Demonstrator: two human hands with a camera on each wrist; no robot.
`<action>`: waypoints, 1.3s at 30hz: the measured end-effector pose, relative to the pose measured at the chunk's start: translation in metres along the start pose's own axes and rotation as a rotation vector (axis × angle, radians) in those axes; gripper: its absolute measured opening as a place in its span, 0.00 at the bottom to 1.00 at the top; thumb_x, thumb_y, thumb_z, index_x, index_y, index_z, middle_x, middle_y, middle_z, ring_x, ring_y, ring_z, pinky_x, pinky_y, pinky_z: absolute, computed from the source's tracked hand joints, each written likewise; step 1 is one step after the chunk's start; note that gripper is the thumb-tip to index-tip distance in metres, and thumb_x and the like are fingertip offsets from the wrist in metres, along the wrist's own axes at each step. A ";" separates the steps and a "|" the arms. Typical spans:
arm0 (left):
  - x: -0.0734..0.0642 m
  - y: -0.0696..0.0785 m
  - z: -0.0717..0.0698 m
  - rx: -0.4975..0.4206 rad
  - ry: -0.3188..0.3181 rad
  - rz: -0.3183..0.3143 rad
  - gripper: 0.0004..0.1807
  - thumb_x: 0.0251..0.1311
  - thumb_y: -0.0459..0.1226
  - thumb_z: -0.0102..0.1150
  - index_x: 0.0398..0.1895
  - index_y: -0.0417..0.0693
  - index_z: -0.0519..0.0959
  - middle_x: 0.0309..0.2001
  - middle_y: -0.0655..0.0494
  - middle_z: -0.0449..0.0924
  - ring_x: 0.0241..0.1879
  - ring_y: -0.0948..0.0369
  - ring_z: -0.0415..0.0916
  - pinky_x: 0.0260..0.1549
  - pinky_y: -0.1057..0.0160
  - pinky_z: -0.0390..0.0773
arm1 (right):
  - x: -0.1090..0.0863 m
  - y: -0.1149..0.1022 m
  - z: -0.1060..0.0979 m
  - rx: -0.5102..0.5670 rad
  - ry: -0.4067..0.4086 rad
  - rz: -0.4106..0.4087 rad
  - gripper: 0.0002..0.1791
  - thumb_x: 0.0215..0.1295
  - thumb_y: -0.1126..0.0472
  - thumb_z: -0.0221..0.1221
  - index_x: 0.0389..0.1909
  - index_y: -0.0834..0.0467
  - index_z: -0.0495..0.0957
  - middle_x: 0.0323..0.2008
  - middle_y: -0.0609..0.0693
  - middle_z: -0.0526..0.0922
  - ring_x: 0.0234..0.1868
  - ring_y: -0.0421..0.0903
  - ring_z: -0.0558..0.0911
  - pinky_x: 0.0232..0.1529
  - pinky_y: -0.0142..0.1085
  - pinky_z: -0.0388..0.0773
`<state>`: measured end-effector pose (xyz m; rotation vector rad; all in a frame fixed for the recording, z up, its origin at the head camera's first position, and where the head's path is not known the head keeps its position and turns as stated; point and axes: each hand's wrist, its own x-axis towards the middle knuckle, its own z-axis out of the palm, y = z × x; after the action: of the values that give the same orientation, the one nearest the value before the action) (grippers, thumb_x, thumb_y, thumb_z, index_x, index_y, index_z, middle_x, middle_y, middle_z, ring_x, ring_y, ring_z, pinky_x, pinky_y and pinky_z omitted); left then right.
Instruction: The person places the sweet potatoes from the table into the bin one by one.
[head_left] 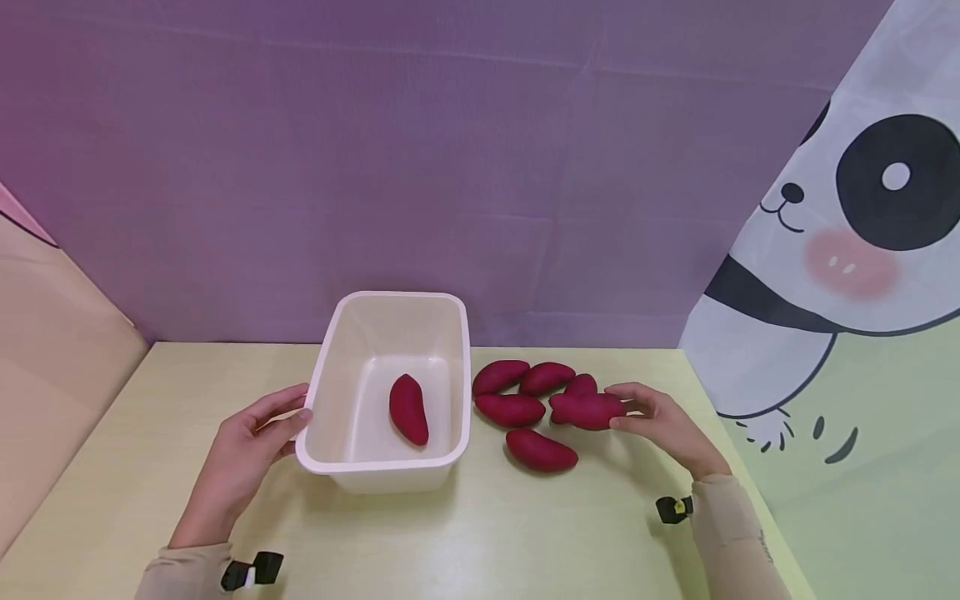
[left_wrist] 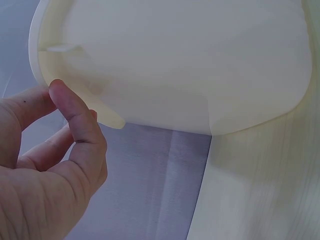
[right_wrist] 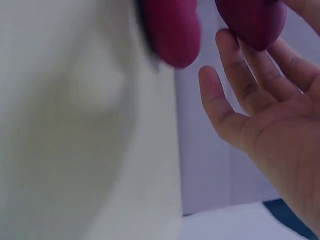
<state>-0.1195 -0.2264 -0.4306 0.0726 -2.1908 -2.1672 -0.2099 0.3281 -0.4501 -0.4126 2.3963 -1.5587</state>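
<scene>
A white plastic bin point(head_left: 456, 448) stands on the table with one dark red sweet potato point(head_left: 408, 410) lying inside. My left hand point(head_left: 238, 454) pinches the bin's left rim between thumb and fingers; the left wrist view shows the bin's outer wall point(left_wrist: 200, 65) beside those fingers. To the right of the bin, my right hand point(head_left: 667, 425) holds another sweet potato point(head_left: 588, 411) by its right end. That held piece point(right_wrist: 255, 22) is partly cut off at the top of the right wrist view. It overlaps a sweet potato point(head_left: 581, 384) behind it.
Several more sweet potatoes lie loosely grouped between the bin and my right hand, the nearest sweet potato point(head_left: 542, 451) toward the front. A purple backdrop point(head_left: 480, 167) rises at the table's back edge. Printed panda sheeting point(head_left: 840, 350) stands along the right side.
</scene>
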 end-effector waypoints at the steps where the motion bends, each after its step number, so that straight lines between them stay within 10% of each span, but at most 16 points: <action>1: 0.000 0.000 0.000 0.000 0.000 0.000 0.27 0.65 0.38 0.66 0.65 0.37 0.74 0.51 0.63 0.82 0.42 0.63 0.83 0.37 0.66 0.84 | 0.002 -0.004 0.001 -0.005 0.007 -0.008 0.25 0.65 0.60 0.67 0.62 0.57 0.75 0.57 0.57 0.78 0.54 0.52 0.80 0.51 0.40 0.81; 23: -0.001 0.003 0.000 -0.021 -0.013 0.019 0.26 0.66 0.36 0.66 0.65 0.35 0.74 0.52 0.58 0.82 0.43 0.60 0.84 0.38 0.63 0.84 | 0.073 -0.151 0.073 -0.147 0.061 -0.100 0.26 0.60 0.55 0.70 0.59 0.54 0.78 0.50 0.51 0.81 0.48 0.51 0.82 0.49 0.46 0.80; 39: 0.000 0.002 0.001 -0.035 -0.014 0.020 0.27 0.65 0.36 0.66 0.65 0.35 0.74 0.50 0.62 0.82 0.41 0.62 0.84 0.37 0.64 0.84 | 0.144 -0.230 0.155 -0.570 -0.003 -0.157 0.24 0.61 0.53 0.68 0.55 0.61 0.81 0.46 0.51 0.83 0.48 0.48 0.80 0.48 0.36 0.78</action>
<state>-0.1198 -0.2250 -0.4287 0.0338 -2.1500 -2.2012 -0.2648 0.0551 -0.3087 -0.7215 2.8373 -0.8888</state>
